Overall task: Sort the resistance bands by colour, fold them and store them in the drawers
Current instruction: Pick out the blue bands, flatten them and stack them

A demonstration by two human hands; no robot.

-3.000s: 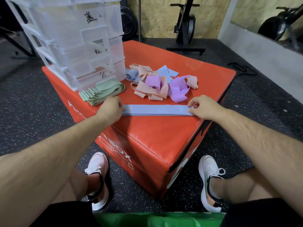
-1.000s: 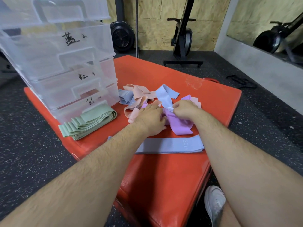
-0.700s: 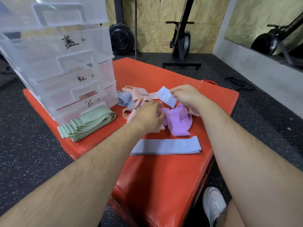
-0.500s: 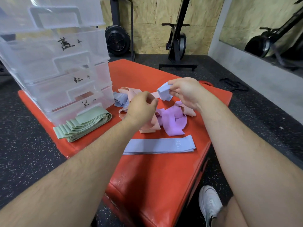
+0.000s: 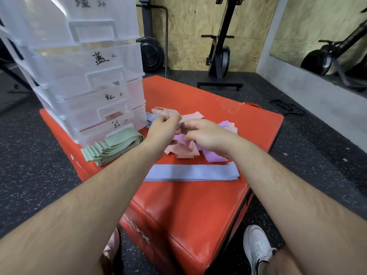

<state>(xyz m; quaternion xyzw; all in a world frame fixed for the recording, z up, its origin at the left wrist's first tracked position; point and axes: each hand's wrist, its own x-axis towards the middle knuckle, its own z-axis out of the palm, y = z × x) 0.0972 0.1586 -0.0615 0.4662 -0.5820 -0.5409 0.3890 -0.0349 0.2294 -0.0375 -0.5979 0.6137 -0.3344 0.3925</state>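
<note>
A clear plastic drawer unit [image 5: 89, 76] with handwritten labels on its drawer fronts stands on a red padded box [image 5: 198, 205]. A stack of folded pale green resistance bands [image 5: 113, 146] lies against the foot of the unit's bottom drawer. To the right of the unit is a loose heap of bands: crumpled salmon-pink bands [image 5: 184, 149], lilac-purple bands [image 5: 214, 156] on the side away from the unit, and a crumpled grey-blue band [image 5: 152, 118] just beside the lowest drawer's corner.

The hands meet over this heap, to the right of the unit's lowest drawer. The left hand [image 5: 162, 128] has its fingers curled with thumb and fingertips drawn together, and the right hand [image 5: 206, 135] curls its fingers towards it. Between them they pinch a small pale blue band [image 5: 179, 124]. Only a sliver of it shows, so how it is folded cannot be told.

Further from the unit than the heap, towards the person, a long grey-blue band laid flat [image 5: 190, 172] lies across the box top, partly under both forearms.
</note>
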